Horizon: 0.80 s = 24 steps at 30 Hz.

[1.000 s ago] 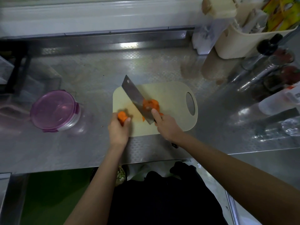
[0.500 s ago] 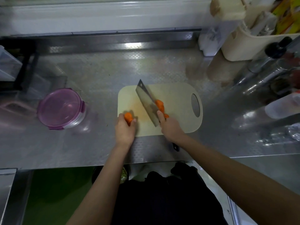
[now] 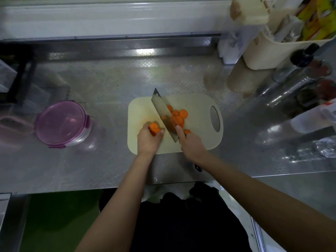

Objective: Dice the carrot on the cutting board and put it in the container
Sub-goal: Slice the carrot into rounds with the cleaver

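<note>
The counter (image 3: 109, 84) is shiny metal with a fine embossed pattern. The cutting board (image 3: 196, 106) looks matt beige plastic. The cleaver (image 3: 163, 113) blade is smooth reflective metal. The container (image 3: 61, 122) lid is glossy purple plastic.

bare counter (image 3: 112, 91) between board (image 3: 141, 110), container (image 3: 62, 123)

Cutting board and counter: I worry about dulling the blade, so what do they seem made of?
The cutting board is probably matte beige plastic: even colour, no grain, a moulded oval handle hole. The counter looks like stainless steel with a fine embossed pattern; it reflects the light and nearby bottles.
</note>
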Each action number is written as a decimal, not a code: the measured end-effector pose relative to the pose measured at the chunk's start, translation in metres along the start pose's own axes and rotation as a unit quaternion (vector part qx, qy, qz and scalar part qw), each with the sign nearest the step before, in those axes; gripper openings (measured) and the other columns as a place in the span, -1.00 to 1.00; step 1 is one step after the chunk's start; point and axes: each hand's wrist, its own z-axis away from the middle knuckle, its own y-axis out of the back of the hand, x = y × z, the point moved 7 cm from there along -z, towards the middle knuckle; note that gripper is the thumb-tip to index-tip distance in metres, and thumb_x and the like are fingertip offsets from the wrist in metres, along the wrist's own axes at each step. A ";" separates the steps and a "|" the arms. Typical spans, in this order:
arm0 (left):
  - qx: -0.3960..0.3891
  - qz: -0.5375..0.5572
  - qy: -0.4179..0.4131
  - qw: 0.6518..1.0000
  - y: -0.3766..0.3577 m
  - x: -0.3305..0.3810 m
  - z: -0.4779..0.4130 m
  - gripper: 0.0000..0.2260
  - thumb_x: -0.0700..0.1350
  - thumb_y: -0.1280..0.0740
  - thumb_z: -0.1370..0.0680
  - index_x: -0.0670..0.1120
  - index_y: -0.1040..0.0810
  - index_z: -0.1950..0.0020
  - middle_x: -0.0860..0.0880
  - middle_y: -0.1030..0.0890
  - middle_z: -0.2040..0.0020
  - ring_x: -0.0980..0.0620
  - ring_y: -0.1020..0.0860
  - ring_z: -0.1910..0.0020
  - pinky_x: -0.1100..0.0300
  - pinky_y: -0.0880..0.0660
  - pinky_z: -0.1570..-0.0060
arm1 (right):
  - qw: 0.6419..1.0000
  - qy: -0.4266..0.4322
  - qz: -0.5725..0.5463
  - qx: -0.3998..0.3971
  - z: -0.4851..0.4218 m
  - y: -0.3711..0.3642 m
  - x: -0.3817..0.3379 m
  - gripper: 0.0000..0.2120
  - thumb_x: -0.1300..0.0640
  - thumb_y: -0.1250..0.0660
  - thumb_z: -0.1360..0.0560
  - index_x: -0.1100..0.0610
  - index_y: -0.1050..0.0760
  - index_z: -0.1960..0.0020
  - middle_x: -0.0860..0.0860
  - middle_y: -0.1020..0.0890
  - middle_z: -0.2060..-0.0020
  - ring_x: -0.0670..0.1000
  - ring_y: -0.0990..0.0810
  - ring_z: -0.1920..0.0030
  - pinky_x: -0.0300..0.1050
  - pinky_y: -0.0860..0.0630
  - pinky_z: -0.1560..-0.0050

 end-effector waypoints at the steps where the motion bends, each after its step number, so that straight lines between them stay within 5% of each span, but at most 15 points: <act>1: 0.001 -0.020 0.001 1.000 0.001 -0.003 -0.002 -0.59 -0.05 -0.40 -0.47 -0.18 -0.45 -0.25 -0.18 -0.49 -0.21 -0.15 -0.47 -0.19 0.19 -0.33 -0.14 | 1.000 0.006 0.005 0.013 0.000 -0.001 -0.001 -0.48 -0.17 0.00 -0.60 0.24 -0.48 0.11 0.21 -0.58 0.11 0.17 -0.53 0.04 -0.07 -0.38 -0.05; 3: 0.008 -0.040 0.009 0.999 0.004 -0.011 -0.006 -0.58 -0.04 -0.43 -0.44 -0.17 -0.44 -0.22 -0.19 -0.40 -0.23 -0.17 -0.44 -0.20 0.11 -0.32 -0.22 | 0.999 0.023 0.022 0.028 0.000 -0.001 -0.003 -0.43 -0.19 -0.01 -0.59 0.28 -0.53 0.08 0.23 -0.61 0.07 0.20 -0.56 0.00 -0.02 -0.43 -0.07; 7: 0.046 -0.038 -0.027 0.998 0.012 -0.009 -0.006 -0.54 -0.02 -0.43 -0.44 -0.09 -0.43 -0.29 -0.16 -0.37 -0.23 -0.15 -0.40 -0.23 0.03 -0.34 -0.28 | 0.999 0.021 0.029 0.008 -0.003 0.001 -0.005 -0.43 -0.21 0.02 -0.59 0.18 -0.45 0.31 0.19 -0.59 0.25 0.19 -0.57 0.11 -0.02 -0.43 0.03; 17: 0.076 0.026 -0.128 0.988 0.020 0.037 -0.014 -0.92 -0.19 -0.37 -0.49 -0.04 -0.50 0.14 -0.02 -0.49 0.11 0.09 -0.43 0.12 0.43 -0.26 0.15 | 0.982 -0.055 -0.151 -0.097 0.005 -0.011 -0.007 -0.47 -0.20 0.03 -0.60 0.10 -0.26 0.41 -0.07 -0.32 0.59 -0.15 -0.27 0.64 -0.22 -0.21 0.48; 24: 0.066 0.014 -0.122 0.990 0.015 0.029 -0.019 -0.91 -0.21 -0.34 -0.51 -0.08 -0.46 0.15 -0.09 -0.55 0.10 0.04 -0.47 0.12 0.33 -0.34 0.13 | 0.966 -0.088 -0.212 -0.120 0.015 -0.006 -0.009 -0.53 -0.21 0.02 -0.60 0.06 -0.16 0.35 -0.01 -0.21 0.53 -0.14 -0.16 0.67 -0.36 -0.10 0.62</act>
